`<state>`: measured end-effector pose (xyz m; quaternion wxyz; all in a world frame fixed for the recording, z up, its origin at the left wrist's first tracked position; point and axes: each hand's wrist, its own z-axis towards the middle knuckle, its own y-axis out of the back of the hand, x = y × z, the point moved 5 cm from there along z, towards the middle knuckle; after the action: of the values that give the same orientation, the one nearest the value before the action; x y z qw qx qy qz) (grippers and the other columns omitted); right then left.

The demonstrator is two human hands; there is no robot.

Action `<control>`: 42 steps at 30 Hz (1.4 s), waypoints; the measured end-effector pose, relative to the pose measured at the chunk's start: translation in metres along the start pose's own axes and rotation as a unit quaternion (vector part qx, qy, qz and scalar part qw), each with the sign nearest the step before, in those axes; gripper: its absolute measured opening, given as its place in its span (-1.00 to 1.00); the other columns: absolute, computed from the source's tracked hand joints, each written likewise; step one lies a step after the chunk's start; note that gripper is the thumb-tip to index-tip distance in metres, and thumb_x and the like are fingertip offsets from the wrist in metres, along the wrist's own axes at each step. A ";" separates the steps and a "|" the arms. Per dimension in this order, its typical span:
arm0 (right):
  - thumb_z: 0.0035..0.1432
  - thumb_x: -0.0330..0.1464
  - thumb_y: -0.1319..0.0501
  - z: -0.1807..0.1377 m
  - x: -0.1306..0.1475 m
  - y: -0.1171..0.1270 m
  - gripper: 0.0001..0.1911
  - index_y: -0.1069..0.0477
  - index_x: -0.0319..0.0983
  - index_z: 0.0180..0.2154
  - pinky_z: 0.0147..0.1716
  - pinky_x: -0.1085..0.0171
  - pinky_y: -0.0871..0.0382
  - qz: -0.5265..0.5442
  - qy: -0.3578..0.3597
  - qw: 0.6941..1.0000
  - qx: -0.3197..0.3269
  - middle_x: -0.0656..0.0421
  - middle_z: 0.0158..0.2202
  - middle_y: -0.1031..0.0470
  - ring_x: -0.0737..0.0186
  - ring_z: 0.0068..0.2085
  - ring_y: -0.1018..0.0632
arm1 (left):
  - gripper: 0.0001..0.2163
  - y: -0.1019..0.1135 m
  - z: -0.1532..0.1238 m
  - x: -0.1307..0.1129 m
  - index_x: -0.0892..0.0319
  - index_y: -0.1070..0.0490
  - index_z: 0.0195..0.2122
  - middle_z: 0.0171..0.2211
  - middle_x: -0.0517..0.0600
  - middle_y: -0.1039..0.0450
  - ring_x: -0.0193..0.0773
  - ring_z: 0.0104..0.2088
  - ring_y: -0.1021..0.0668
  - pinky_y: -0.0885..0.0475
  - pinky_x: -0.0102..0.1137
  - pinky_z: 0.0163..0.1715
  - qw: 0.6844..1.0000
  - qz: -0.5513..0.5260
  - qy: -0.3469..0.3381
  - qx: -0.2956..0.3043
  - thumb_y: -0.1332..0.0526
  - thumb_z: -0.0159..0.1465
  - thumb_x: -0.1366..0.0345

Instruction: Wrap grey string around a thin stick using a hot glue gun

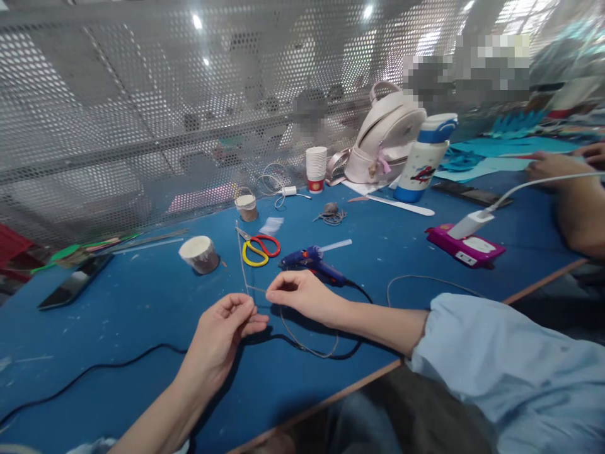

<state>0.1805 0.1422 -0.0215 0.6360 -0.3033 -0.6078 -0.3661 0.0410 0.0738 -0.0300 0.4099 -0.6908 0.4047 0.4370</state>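
Blue surface was cluttered. Left hand had its grip on a stick, right hand pinched string; slack could've let string slide off.

Matt thread, smooth plastic glue gun, glossy phone, paper cups.

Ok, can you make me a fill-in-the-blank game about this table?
1. The metal scissors have one red handle; their other handle is ____.
2. The blue glue gun has a thin cord coloured ____.
3. The person's right hand pinches thin grey string; the slim straight stick is in their ____.

Missing words: yellow; black; left hand.
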 end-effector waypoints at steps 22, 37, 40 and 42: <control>0.00 -0.35 -0.25 0.000 0.000 -0.002 -0.88 -0.48 -0.29 -0.47 -0.36 0.36 -0.29 -0.050 -0.004 0.998 0.023 0.24 -0.50 -0.46 0.37 -0.44 -0.41 | -0.98 -0.002 -0.003 -0.003 0.28 -0.45 -0.42 -0.51 0.01 -0.50 -0.28 -0.50 -0.59 -0.54 -0.45 -0.45 0.999 -0.036 0.020 0.020 -0.24 0.15 0.46; 0.03 -0.42 -0.20 0.001 -0.001 -0.007 -0.89 -0.50 -0.31 -0.44 -0.35 0.37 -0.29 -0.121 0.036 0.991 0.041 0.22 -0.48 -0.50 0.36 -0.42 -0.44 | -0.90 -0.008 -0.008 -0.009 0.28 -0.45 -0.50 -0.26 0.17 -0.56 -0.20 -0.27 -0.61 -0.52 -0.41 -0.24 0.993 -0.109 0.001 0.050 -0.23 0.14 0.51; 0.03 -0.45 -0.19 0.001 0.000 -0.006 -0.89 -0.50 -0.31 -0.43 -0.36 0.38 -0.29 -0.132 0.040 0.990 0.043 0.22 -0.48 -0.49 0.37 -0.42 -0.44 | -0.94 -0.007 -0.007 -0.009 0.27 -0.46 -0.50 -0.29 0.13 -0.56 -0.20 -0.26 -0.60 -0.52 -0.41 -0.24 0.994 -0.103 -0.004 0.044 -0.28 0.11 0.48; 0.03 -0.43 -0.20 0.001 0.000 -0.006 -0.88 -0.51 -0.31 -0.42 -0.36 0.38 -0.30 -0.133 0.042 0.989 0.048 0.21 -0.48 -0.50 0.36 -0.42 -0.44 | -0.96 -0.004 -0.006 -0.008 0.26 -0.48 -0.49 -0.37 0.05 -0.55 -0.26 -0.35 -0.59 -0.52 -0.45 -0.34 0.996 -0.087 -0.007 0.032 -0.33 0.06 0.45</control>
<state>0.1749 0.1393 -0.0217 0.6203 -0.1732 -0.6328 -0.4299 0.0437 0.0710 -0.0202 0.4711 -0.7068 0.3543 0.3912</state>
